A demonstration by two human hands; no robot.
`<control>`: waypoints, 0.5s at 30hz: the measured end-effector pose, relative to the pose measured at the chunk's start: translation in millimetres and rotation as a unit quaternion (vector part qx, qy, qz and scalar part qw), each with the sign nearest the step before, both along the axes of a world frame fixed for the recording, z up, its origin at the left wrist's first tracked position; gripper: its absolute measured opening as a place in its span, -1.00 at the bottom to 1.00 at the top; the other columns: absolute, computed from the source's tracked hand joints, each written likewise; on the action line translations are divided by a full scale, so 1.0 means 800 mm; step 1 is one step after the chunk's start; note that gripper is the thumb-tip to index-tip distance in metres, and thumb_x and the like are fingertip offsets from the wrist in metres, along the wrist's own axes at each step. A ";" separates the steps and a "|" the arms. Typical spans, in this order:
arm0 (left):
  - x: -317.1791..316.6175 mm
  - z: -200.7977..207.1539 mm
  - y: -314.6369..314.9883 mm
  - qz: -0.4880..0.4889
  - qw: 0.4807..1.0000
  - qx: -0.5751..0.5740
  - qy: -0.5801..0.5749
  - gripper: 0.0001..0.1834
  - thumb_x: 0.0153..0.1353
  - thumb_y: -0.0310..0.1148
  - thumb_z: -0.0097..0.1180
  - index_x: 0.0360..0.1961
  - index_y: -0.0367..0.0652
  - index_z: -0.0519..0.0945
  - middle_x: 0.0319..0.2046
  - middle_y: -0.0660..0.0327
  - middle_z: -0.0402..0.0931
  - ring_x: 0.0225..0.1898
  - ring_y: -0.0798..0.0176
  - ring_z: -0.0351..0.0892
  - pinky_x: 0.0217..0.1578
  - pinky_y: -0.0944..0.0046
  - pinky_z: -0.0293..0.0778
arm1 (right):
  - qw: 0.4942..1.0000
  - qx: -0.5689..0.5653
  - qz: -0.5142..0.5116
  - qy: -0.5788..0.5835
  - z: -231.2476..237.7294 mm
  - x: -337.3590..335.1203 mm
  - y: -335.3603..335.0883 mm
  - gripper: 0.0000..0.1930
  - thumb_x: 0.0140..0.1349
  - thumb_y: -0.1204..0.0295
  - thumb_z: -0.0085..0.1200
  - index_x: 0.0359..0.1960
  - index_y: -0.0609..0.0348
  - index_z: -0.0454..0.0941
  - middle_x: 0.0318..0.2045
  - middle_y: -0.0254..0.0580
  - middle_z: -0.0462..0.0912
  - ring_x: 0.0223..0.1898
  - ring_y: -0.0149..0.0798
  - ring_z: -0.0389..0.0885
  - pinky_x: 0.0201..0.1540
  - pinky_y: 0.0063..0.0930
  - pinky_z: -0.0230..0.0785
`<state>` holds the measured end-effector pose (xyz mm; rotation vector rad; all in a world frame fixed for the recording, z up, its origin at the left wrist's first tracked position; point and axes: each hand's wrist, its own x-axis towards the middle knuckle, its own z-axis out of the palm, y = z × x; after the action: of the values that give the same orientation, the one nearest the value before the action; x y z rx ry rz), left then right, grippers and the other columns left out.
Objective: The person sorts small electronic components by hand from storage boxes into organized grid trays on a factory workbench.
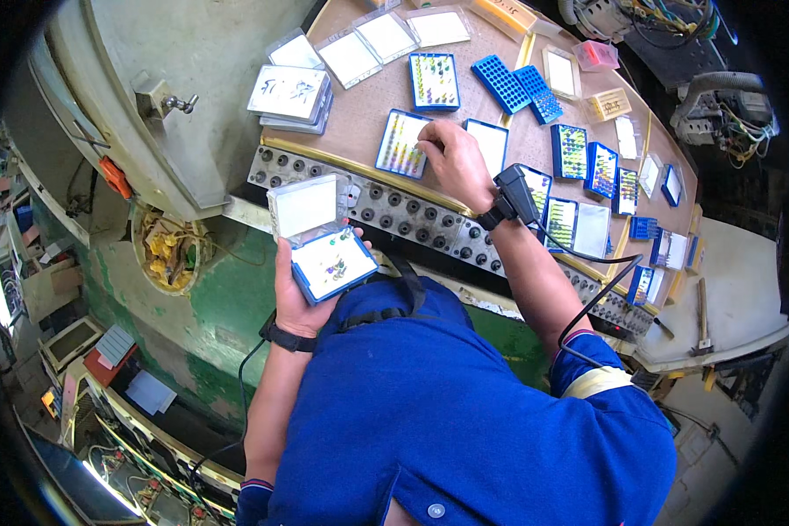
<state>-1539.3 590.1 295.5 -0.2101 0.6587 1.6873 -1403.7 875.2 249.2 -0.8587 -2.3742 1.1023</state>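
Observation:
My left hand [300,298] is wrapped round a small blue case [355,285] from below, its thumb along the left edge. The case's clear lid [305,207] stands open, and several small pieces with coloured collars lie or stand inside. My right hand [456,158] reaches over the worktable, fingers pinched together at the right edge of a blue-rimmed tray [394,140]. Rows of small yellow, green and pink-collared pieces fill that tray. Whether a piece is between the fingertips is hidden. Just right of this hand lies a blue-rimmed case [491,140] with a white inside.
A stack of clear-lidded cases [287,95] stands left on the table. Further back are a filled blue tray [434,81] and perforated blue racks [501,84]. More filled trays [570,151] lie to the right. A panel of round black fittings [403,210] runs along the near edge; a hammer [702,320] lies far right.

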 end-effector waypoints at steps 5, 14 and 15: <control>0.000 0.001 0.001 0.003 1.000 -0.009 0.012 0.05 0.43 0.40 -0.06 0.51 -0.41 0.22 0.34 -0.33 0.41 0.35 -0.40 0.44 0.37 -0.29 0.39 | 1.000 0.020 -0.020 0.006 0.000 -0.003 -0.004 -0.92 0.31 0.55 0.21 -0.21 0.28 0.62 -0.29 0.04 0.70 -0.20 0.10 0.69 -0.07 -0.13 0.54; -0.001 -0.002 -0.003 0.001 1.000 -0.008 0.004 0.09 0.40 0.43 -0.03 0.52 -0.41 0.20 0.35 -0.35 0.39 0.37 -0.41 0.42 0.38 -0.30 0.38 | 0.996 0.085 0.016 -0.004 0.001 -0.002 -0.002 -0.88 0.28 0.57 0.22 -0.17 0.26 0.70 -0.26 0.02 0.71 -0.16 0.12 0.70 -0.04 -0.11 0.55; -0.001 -0.002 -0.003 0.001 1.000 -0.008 0.004 0.09 0.40 0.43 -0.03 0.52 -0.41 0.20 0.35 -0.35 0.39 0.37 -0.41 0.42 0.38 -0.30 0.38 | 0.996 0.085 0.016 -0.004 0.000 -0.001 -0.001 -0.88 0.28 0.57 0.22 -0.17 0.26 0.70 -0.26 0.02 0.71 -0.16 0.12 0.70 -0.04 -0.11 0.55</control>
<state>-1540.1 587.3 294.1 -0.2160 0.6774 1.6864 -1404.4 874.3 249.2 -0.7697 -2.4550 0.8937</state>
